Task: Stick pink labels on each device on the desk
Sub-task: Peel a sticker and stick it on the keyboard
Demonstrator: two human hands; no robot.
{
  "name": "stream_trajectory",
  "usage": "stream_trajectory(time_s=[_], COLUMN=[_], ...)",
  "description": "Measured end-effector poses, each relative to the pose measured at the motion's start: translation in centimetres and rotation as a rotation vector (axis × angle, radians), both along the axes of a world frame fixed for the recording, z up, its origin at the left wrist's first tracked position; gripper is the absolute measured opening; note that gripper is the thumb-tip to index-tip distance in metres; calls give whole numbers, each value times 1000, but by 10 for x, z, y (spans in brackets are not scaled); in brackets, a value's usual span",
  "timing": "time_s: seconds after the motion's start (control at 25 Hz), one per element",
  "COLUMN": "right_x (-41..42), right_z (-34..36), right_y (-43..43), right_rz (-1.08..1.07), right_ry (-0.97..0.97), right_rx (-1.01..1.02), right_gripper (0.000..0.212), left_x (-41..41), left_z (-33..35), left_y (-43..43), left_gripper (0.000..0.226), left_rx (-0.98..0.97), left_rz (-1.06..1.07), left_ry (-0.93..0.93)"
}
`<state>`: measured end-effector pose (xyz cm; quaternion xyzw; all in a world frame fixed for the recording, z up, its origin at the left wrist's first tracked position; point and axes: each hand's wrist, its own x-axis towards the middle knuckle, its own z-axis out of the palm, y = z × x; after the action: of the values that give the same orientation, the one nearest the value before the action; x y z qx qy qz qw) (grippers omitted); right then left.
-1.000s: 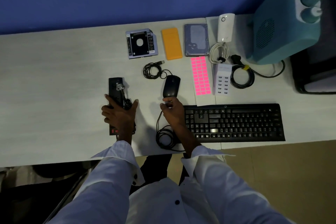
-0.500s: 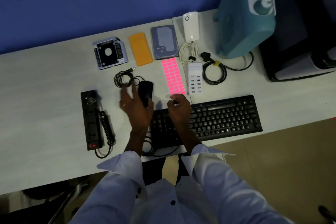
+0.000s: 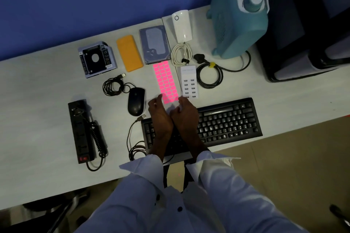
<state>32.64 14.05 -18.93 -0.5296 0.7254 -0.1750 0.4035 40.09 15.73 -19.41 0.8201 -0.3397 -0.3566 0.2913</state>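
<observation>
A sheet of pink labels (image 3: 165, 79) lies flat on the white desk (image 3: 37, 85), behind the black keyboard (image 3: 227, 121). My left hand (image 3: 159, 112) rests with its fingertips on the sheet's near left edge. My right hand (image 3: 186, 109) has its fingers curled over the near right corner, and they hide what they touch. Both forearms cross the keyboard's left half. The black mouse (image 3: 136, 103) lies free just left of my left hand. Along the back stand a drive caddy (image 3: 97, 59), an orange case (image 3: 129, 55), a hard drive (image 3: 155, 44) and a white adapter (image 3: 181, 25).
A white USB charging hub (image 3: 189, 81) lies right of the sheet. A black power strip (image 3: 80, 130) with a coiled cord lies at the left. A teal heater (image 3: 238, 17) and a dark computer tower (image 3: 303, 43) stand at the right. Coiled cables (image 3: 209, 75) lie between them.
My left hand has let go of the mouse and moved right to the near end of the label sheet. My right hand has stayed at the sheet's near right corner.
</observation>
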Motion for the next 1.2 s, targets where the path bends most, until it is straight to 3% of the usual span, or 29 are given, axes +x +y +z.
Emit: stream_trajectory(time_s=[0.12, 0.32, 0.52, 0.8, 0.88, 1.04, 1.2], right_x=[-1, -5, -7, -1, -2, -4, -4], right_z=[2, 0, -2, 10, 10, 5, 3], right_y=[-5, -11, -7, -10, -12, -16, -17], right_rz=[23, 51, 82, 152, 172, 152, 186], right_ry=[-22, -52, -73, -93, -77, -124, -110], right_rx=[-6, 6, -47, -91, -104, -75, -106], right_gripper=[37, 30, 32, 58, 53, 20, 15], left_x=[1, 3, 15, 25, 27, 31, 37], left_z=[-9, -19, -21, -19, -18, -16, -15], left_y=[-1, -7, -8, 0, 1, 1, 1], left_gripper=[57, 45, 20, 19, 17, 12, 11], left_rx=[-146, -81, -16, -8, -28, -75, -107], left_rz=[74, 319, 220, 55, -4, -77, -159], left_ry=[56, 253, 234, 312, 262, 178, 81])
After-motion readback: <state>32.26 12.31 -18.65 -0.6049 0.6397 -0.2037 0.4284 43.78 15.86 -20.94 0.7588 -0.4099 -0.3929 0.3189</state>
